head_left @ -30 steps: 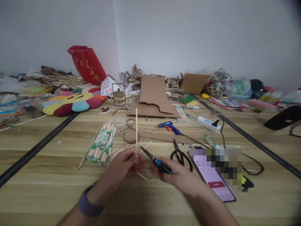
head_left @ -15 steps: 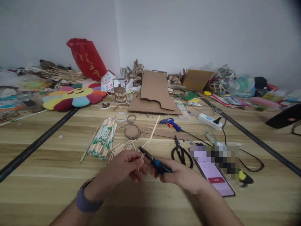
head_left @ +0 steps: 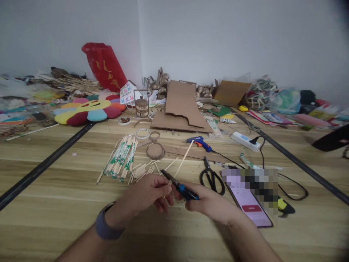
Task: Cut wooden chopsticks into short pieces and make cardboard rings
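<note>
My left hand [head_left: 154, 191], with a watch on its wrist, pinches a thin wooden stick [head_left: 185, 156] that slants up and to the right. My right hand [head_left: 204, 200] is closed around the blue and black handles of a pair of pliers [head_left: 178, 186]. The dark jaws of the pliers cross the stick just above my left fingertips. Short cut sticks [head_left: 141, 171] lie on the wooden table [head_left: 149, 233] beyond my left hand. Left of them are wrapped bundles of sticks [head_left: 121, 158]. A round cardboard piece with a ridged rim [head_left: 155, 151] lies behind the short sticks.
Black scissors [head_left: 211, 178] and a phone [head_left: 249, 203] lie right of my hands. A blue glue gun [head_left: 200, 143] with its cord and a white power strip [head_left: 245, 141] are farther back. Cardboard sheets [head_left: 181, 103], a flower cushion [head_left: 91, 111] and a small lidded basket [head_left: 142, 106] stand behind.
The view has shifted slightly, so most things on the table appear a little to the right. Both hands keep their holds, and the long stick leans further right.
</note>
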Demonstrator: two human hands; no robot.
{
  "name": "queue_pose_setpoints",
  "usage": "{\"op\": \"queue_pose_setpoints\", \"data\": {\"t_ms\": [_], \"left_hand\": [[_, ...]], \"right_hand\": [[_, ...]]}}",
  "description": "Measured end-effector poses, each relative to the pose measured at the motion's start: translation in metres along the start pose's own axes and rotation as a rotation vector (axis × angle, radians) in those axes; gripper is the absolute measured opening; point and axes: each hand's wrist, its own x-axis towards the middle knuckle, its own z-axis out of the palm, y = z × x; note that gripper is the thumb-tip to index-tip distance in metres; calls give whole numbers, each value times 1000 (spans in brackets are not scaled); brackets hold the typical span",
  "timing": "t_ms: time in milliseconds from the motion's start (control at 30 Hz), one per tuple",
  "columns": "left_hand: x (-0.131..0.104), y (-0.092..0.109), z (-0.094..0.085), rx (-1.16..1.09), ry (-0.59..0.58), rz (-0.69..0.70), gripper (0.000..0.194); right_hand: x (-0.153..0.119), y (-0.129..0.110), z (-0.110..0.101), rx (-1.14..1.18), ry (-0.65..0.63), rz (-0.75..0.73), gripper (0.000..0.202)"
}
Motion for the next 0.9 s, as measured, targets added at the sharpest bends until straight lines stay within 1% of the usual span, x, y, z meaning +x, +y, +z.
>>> {"op": "queue_pose_setpoints", "data": {"t_ms": [200,400,633,733,900], "left_hand": [[2,-3,0,-4,0,-9,35],[2,-3,0,14,-2,-15,37],[4,-5,-4,62,-60,-25,46],[5,-8,-5,70,-52,-17,45],[6,-7,-3,114,-65,-8,46]], "right_hand": [[0,1,0,-49,-1,-33,30],[1,0,1,-58,-2,-29,28],[0,-3,-3,-63,-73,4,31],[1,-1,-2,-77,-64,-11,31],[2,4,1,-177,-23,-62,30]]}}
